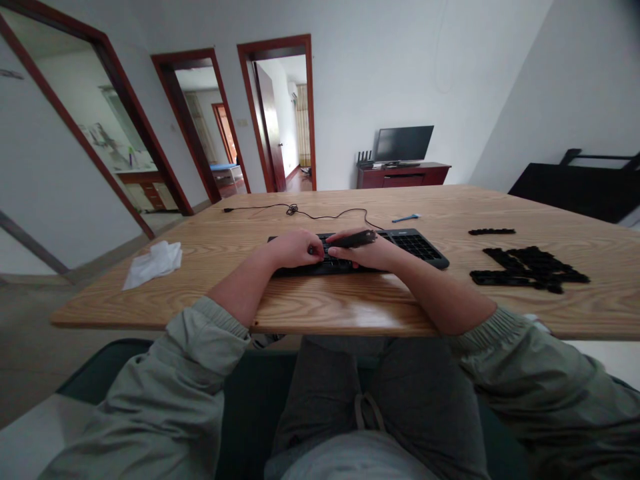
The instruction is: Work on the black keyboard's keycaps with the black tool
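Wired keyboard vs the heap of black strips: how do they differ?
The black, roughly rectangular keyboard is one flat body; the heap of ragged black strips is irregular, with pieces overlapping. The keyboard has a thin black cable; the heap shows none. The left hand and right hand are at the keyboard; neither touches the heap.
Both are black and lie on the light-brown wooden table.

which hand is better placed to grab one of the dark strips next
Probably the right hand: it sits nearer the dark strips than the left hand does, though the dark piece it holds may need setting down first.
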`<state>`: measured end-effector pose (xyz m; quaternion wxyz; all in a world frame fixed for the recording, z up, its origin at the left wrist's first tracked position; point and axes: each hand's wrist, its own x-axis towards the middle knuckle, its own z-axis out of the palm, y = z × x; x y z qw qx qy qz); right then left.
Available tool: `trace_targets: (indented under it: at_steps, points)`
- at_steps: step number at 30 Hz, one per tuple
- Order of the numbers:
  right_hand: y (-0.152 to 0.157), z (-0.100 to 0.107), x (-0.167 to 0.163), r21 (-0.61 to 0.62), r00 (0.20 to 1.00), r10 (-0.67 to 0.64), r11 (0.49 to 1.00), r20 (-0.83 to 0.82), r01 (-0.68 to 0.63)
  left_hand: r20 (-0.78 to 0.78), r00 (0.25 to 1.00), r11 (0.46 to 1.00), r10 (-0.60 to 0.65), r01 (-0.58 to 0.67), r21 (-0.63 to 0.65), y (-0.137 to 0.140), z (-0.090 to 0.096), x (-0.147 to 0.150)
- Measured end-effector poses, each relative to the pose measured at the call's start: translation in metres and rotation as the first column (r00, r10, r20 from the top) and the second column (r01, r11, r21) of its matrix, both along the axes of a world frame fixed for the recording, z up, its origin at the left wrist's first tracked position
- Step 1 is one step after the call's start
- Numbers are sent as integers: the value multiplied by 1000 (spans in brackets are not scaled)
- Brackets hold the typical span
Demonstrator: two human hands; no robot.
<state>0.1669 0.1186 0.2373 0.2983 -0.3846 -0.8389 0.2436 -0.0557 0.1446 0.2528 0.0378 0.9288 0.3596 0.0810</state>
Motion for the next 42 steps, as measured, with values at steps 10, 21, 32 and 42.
trace_targets:
  at_steps: [10,21,32,42]
  points:
    - [-2,-17,-25,-95,932,-341,939,-124,331,-34,999,998,-26,28,55,1,-3,1]
    - [6,-25,-22,45,965,-213,974,-151,222,40,999,999,34,-33,-41,4,-1,-5]
    - [4,-24,-20,34,965,-200,977,-169,208,70,997,998,34,-30,-58,5,0,-9]
    - [7,-26,-20,77,958,-229,966,-173,245,23,999,999,-50,50,-9,7,-6,-5]
